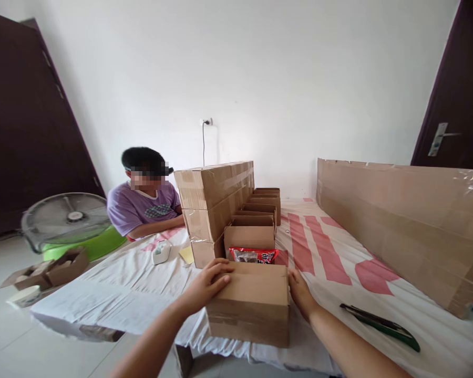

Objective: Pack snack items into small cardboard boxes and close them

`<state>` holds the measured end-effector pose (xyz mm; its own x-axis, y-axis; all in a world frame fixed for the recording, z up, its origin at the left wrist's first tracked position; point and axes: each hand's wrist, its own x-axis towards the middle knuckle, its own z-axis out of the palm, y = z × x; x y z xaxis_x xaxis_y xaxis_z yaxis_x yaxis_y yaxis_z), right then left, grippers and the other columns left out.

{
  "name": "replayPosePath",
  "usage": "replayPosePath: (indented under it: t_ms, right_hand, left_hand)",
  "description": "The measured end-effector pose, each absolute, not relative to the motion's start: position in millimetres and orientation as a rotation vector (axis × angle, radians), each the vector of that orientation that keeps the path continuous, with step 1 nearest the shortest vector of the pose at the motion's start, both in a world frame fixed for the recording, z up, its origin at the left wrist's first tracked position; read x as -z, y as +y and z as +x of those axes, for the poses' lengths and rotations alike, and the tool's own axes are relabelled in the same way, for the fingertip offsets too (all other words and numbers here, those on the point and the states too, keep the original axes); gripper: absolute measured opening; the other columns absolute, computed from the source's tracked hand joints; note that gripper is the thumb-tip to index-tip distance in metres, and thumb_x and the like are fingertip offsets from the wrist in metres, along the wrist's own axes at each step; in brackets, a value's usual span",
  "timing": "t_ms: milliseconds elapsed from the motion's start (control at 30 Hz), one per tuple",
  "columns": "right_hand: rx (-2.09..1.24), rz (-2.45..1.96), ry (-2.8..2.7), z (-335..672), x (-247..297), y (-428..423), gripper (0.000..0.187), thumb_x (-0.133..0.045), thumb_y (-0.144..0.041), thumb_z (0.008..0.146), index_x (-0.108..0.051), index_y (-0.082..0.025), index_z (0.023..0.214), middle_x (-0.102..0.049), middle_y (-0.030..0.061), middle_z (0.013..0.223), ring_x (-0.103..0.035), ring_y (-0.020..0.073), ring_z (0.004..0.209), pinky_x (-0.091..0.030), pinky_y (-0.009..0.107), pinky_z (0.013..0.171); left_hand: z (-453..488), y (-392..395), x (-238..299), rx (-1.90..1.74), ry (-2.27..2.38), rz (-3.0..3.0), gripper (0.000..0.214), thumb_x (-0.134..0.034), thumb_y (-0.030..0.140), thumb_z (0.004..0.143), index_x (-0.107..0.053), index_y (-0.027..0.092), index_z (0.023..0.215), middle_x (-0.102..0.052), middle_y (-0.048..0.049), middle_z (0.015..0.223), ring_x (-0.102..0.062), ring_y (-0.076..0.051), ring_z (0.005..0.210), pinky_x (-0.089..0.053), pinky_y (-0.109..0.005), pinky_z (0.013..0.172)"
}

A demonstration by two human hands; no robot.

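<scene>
In the head view, a closed cardboard box point(252, 302) sits at the near edge of the cloth-covered table point(114, 289). The left hand point(208, 283) lies flat on the box's top left corner, fingers spread and clasping nothing. The right hand point(299, 291) presses open against the box's right side. A red packet point(254, 255) lies just behind the box, and a green-handled cutter point(382, 325) lies to the right, well apart. Another person point(145, 202) sits far left.

No text is legible; white print on the red packet point(254, 255) is blurred
</scene>
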<state>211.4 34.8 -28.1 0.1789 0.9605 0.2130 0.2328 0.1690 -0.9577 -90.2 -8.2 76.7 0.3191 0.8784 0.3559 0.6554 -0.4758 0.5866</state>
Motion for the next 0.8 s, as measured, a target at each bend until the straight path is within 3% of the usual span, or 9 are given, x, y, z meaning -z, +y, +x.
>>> replayPosePath:
  t_ms: [100,267,467,633,800]
  right_hand:
    - [-0.858,-1.285,-1.256,236,32,12,0.055,-0.038,-0.071,0.083,-0.061,-0.02,0.084,-0.071,0.0066,0.083,-0.067,0.0248,0.08,-0.052,0.035,0.069]
    - [-0.813,-1.306,-1.236,274,39,-21,0.048,-0.054,-0.067,0.076,-0.063,-0.021,0.088,-0.073,0.0095,0.09,-0.068,0.0283,0.086,-0.053,0.039,0.072]
    - [-0.138,-1.546,-1.686,350,48,-47,0.03,-0.052,-0.041,0.079,-0.071,-0.02,0.09,-0.073,0.0133,0.101,-0.065,0.0334,0.1,-0.047,0.05,0.092]
    - [0.088,-1.902,-1.873,411,65,-59,0.036,-0.051,-0.028,0.076,-0.072,-0.023,0.105,-0.073,0.0115,0.108,-0.065,0.0376,0.1,-0.05,0.054,0.082]
    - [0.156,-1.732,-1.864,413,54,-51,0.032,-0.045,-0.027,0.082,-0.067,-0.017,0.103,-0.071,0.015,0.098,-0.069,0.0322,0.09,-0.054,0.047,0.079]
  left_hand:
    - [-53,-8,-66,-1.017,1.335,2.188,0.037,-0.041,0.042,0.094,-0.068,0.023,0.11,-0.059,-0.0101,0.128,-0.054,-0.027,0.123,-0.04,-0.046,0.111]
    - [-29,-9,-54,-1.111,1.292,2.054,0.031,-0.042,0.036,0.093,-0.068,0.023,0.104,-0.055,-0.0091,0.131,-0.053,-0.027,0.123,-0.038,-0.046,0.112]
    - [-32,-11,-51,-1.064,1.215,1.95,0.033,-0.042,0.035,0.092,-0.064,0.023,0.113,-0.044,-0.0091,0.143,-0.041,-0.027,0.137,-0.03,-0.044,0.118]
    - [-31,-11,-52,-1.074,1.209,1.944,0.034,-0.039,0.035,0.093,-0.063,0.021,0.113,-0.043,-0.0097,0.142,-0.037,-0.027,0.139,-0.025,-0.044,0.12]
    - [-24,-17,-55,-1.054,1.18,1.944,0.035,-0.037,0.029,0.09,-0.062,0.021,0.114,-0.042,-0.0097,0.143,-0.036,-0.027,0.139,-0.023,-0.045,0.12]
